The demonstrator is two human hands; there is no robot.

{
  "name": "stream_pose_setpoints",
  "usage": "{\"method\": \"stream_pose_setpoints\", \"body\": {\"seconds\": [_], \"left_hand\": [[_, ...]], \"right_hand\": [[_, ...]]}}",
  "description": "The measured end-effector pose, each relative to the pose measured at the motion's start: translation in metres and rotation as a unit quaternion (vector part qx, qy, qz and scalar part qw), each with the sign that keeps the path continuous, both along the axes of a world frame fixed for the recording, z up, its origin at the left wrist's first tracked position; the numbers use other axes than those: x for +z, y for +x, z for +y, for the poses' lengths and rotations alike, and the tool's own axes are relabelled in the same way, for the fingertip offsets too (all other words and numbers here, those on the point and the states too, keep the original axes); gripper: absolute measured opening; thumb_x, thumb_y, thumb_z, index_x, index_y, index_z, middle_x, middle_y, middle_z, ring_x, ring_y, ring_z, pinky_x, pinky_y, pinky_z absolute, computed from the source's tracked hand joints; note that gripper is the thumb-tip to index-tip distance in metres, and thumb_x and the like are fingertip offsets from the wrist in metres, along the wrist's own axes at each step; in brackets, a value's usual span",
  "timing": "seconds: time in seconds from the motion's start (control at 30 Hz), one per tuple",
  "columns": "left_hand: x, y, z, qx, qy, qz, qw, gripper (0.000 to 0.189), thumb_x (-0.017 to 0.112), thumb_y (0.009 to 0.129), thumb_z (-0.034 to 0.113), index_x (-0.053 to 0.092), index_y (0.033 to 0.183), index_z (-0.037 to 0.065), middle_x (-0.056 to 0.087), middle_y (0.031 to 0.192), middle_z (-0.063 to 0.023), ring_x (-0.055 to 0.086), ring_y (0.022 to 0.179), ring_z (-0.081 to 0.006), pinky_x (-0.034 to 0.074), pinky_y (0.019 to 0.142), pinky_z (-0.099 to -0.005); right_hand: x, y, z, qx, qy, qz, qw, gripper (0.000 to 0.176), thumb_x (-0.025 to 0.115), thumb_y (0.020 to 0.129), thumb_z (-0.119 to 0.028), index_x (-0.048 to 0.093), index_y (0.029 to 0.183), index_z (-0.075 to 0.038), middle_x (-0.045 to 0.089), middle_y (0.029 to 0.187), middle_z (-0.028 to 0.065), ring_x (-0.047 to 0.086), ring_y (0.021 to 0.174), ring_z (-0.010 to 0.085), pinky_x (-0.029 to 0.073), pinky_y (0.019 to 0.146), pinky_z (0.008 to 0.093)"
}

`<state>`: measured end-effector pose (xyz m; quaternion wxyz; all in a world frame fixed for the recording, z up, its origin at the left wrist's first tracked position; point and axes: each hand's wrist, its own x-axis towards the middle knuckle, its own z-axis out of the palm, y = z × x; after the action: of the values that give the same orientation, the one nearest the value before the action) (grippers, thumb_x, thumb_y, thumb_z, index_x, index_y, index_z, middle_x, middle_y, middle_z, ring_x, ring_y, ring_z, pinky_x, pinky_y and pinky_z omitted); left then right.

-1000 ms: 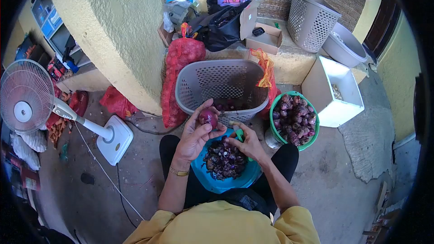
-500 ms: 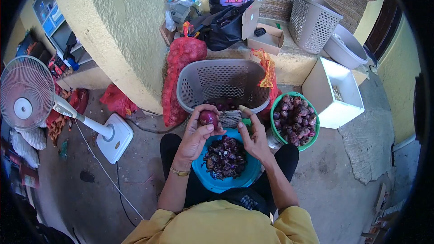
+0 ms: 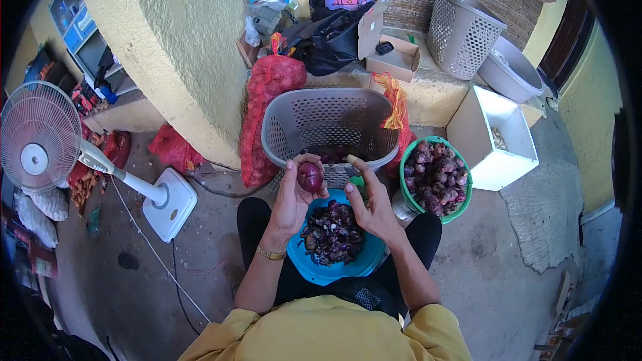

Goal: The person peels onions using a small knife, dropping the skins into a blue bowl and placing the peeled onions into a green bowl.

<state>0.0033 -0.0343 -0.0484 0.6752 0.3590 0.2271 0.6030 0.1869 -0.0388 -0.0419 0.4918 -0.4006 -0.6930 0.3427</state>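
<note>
My left hand (image 3: 292, 197), with a gold watch at its wrist, holds a peeled, shiny red onion (image 3: 309, 177) above the near rim of the grey perforated basket (image 3: 328, 103). Just to the right, my right hand (image 3: 374, 204) is curled around a green-handled tool (image 3: 359, 183), whose blade I cannot make out. Its index fingertip has a pale wrap. Below both hands, a blue basin (image 3: 304, 264) between my knees holds onion skins and scraps (image 3: 332, 234). More onions lie in the shadowed bottom of the grey basket. Unpeeled onions (image 3: 435, 177) fill a green-rimmed basket (image 3: 466, 200) on the right.
A full red net sack (image 3: 267, 107) stands left of the grey basket. Farther left is a white stand fan (image 3: 160, 194) with its cable on the floor. A white box (image 3: 491, 137) lies to the right; a tall basket (image 3: 461, 30) and grey tub (image 3: 511, 70) stand behind it.
My left thumb has lifted off the onion's front and now points up beside it, leaving more of the onion showing. My right thumb and fingers have shifted slightly left, and the blade no longer shows clearly.
</note>
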Motion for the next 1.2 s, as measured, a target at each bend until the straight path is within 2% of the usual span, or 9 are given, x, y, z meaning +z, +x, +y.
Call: {"method": "stream_pose_setpoints", "body": {"seconds": [0.2, 0.27, 0.5, 0.57, 0.6, 0.67, 0.77, 0.87, 1.2], "left_hand": [[-0.006, -0.002, 0.002, 0.014, 0.034, 0.095, 0.995, 0.040, 0.043, 0.105, 0.041, 0.049, 0.127, 0.008, 0.055, 0.110, -0.0055, 0.061, 0.087, -0.0160, 0.054, 0.080, -0.0339], [-0.011, -0.004, 0.005, -0.013, 0.027, 0.063, 0.998, 0.037, 0.045, 0.105, 0.034, 0.048, 0.132, 0.008, 0.054, 0.115, -0.0064, 0.061, 0.092, -0.0165, 0.054, 0.084, -0.0351], [0.004, 0.004, -0.004, -0.002, -0.008, 0.013, 1.000, 0.045, 0.045, 0.106, 0.025, 0.035, 0.148, 0.009, 0.055, 0.116, -0.0047, 0.062, 0.101, -0.0192, 0.052, 0.095, -0.0385], [0.009, 0.007, -0.007, 0.005, -0.002, 0.031, 1.000, 0.052, 0.050, 0.104, 0.021, 0.031, 0.151, 0.009, 0.055, 0.119, -0.0047, 0.063, 0.105, -0.0215, 0.052, 0.096, -0.0411], [0.007, 0.005, -0.007, 0.005, -0.002, 0.030, 1.000, 0.052, 0.050, 0.104, 0.021, 0.031, 0.151, 0.009, 0.055, 0.119, -0.0047, 0.063, 0.105, -0.0215, 0.052, 0.096, -0.0411], [-0.002, -0.002, -0.005, -0.017, 0.022, 0.037, 0.999, 0.054, 0.053, 0.102, 0.016, 0.031, 0.150, 0.008, 0.053, 0.134, -0.0126, 0.064, 0.108, -0.0236, 0.056, 0.093, -0.0398], [-0.018, -0.012, -0.003, -0.030, 0.031, -0.022, 0.999, 0.054, 0.057, 0.100, 0.016, 0.034, 0.148, 0.005, 0.055, 0.132, -0.0127, 0.067, 0.101, -0.0227, 0.058, 0.088, -0.0365], [-0.009, -0.015, -0.009, -0.022, 0.019, -0.003, 1.000, 0.059, 0.062, 0.097, 0.013, 0.035, 0.148, 0.004, 0.058, 0.128, -0.0111, 0.068, 0.098, -0.0214, 0.059, 0.086, -0.0339], [0.001, -0.014, -0.015, -0.027, 0.006, 0.082, 0.996, 0.073, 0.065, 0.090, 0.001, 0.029, 0.153, 0.006, 0.058, 0.129, -0.0112, 0.067, 0.097, -0.0206, 0.058, 0.085, -0.0330]], "right_hand": [[-0.012, 0.000, 0.007, -0.005, 0.077, 0.002, 0.997, 0.048, 0.055, 0.098, -0.011, 0.041, 0.142, 0.002, 0.059, 0.088, 0.0074, 0.053, 0.078, 0.0116, 0.045, 0.074, 0.0274], [-0.009, 0.001, 0.001, 0.029, -0.065, 0.047, 0.996, 0.046, 0.052, 0.100, -0.012, 0.041, 0.143, 0.002, 0.059, 0.087, 0.0066, 0.054, 0.077, 0.0115, 0.046, 0.073, 0.0279], [-0.003, 0.003, -0.002, 0.034, -0.133, 0.069, 0.988, 0.033, 0.044, 0.105, -0.016, 0.047, 0.133, -0.001, 0.056, 0.082, 0.0041, 0.051, 0.071, 0.0100, 0.044, 0.066, 0.0270], [-0.003, 0.005, 0.000, 0.047, -0.149, 0.084, 0.984, 0.026, 0.042, 0.106, -0.017, 0.049, 0.126, -0.002, 0.055, 0.082, 0.0025, 0.050, 0.070, 0.0083, 0.043, 0.063, 0.0255], [-0.004, 0.006, 0.000, 0.047, -0.150, 0.083, 0.984, 0.026, 0.042, 0.106, -0.017, 0.049, 0.126, -0.002, 0.055, 0.082, 0.0025, 0.050, 0.070, 0.0083, 0.043, 0.063, 0.0255], [-0.006, 0.008, 0.001, 0.045, -0.154, 0.103, 0.982, 0.022, 0.039, 0.108, -0.019, 0.051, 0.118, -0.004, 0.053, 0.082, 0.0007, 0.050, 0.068, 0.0073, 0.043, 0.060, 0.0238], [-0.006, 0.004, -0.001, 0.059, -0.154, 0.179, 0.970, 0.021, 0.038, 0.109, -0.022, 0.051, 0.112, -0.006, 0.052, 0.083, -0.0003, 0.050, 0.065, 0.0068, 0.043, 0.057, 0.0231], [0.006, 0.003, -0.008, 0.076, -0.212, 0.199, 0.954, 0.022, 0.038, 0.109, -0.025, 0.050, 0.109, -0.006, 0.051, 0.083, -0.0010, 0.048, 0.064, 0.0056, 0.043, 0.056, 0.0219], [-0.010, 0.003, -0.014, 0.063, -0.203, 0.162, 0.964, 0.027, 0.038, 0.109, -0.028, 0.052, 0.117, -0.006, 0.050, 0.083, -0.0023, 0.045, 0.063, 0.0040, 0.037, 0.054, 0.0199]]}}
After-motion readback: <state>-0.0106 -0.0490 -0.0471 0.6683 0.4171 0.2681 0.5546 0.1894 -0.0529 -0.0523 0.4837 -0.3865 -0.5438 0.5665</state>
